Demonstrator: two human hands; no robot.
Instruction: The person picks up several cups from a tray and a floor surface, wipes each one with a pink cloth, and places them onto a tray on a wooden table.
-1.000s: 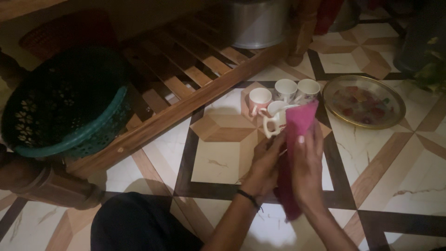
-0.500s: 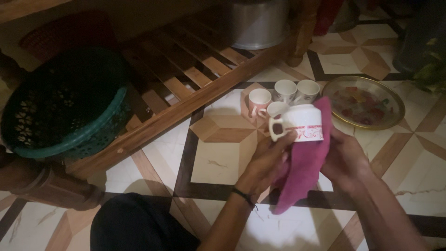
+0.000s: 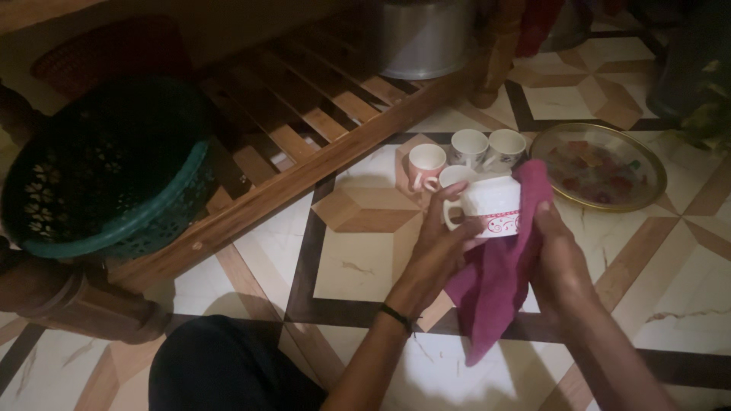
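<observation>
My left hand [image 3: 435,243] grips a white cup [image 3: 491,205] with a red patterned band, fingers near its handle. My right hand [image 3: 560,255] presses a magenta cloth [image 3: 499,281] against the cup's right side; the cloth hangs down below both hands. Both hands are held above the tiled floor, in the middle of the head view. Three more cups stand on the floor just behind: a pink one [image 3: 425,164] and two white ones [image 3: 468,146] [image 3: 505,147]. A further cup [image 3: 454,176] is partly hidden behind the held one.
A round metal plate [image 3: 640,194] with coloured pieces lies on the floor at right. A wooden slatted frame [image 3: 304,114] runs diagonally, with a green plastic basket [image 3: 114,175] on it at left and a steel pot [image 3: 422,38] at the top. My dark-clothed knee [image 3: 221,365] is at bottom.
The cup came out from behind the cloth and now shows its side. My right hand moved from covering the cup to its right side, and the cloth now hangs lower.
</observation>
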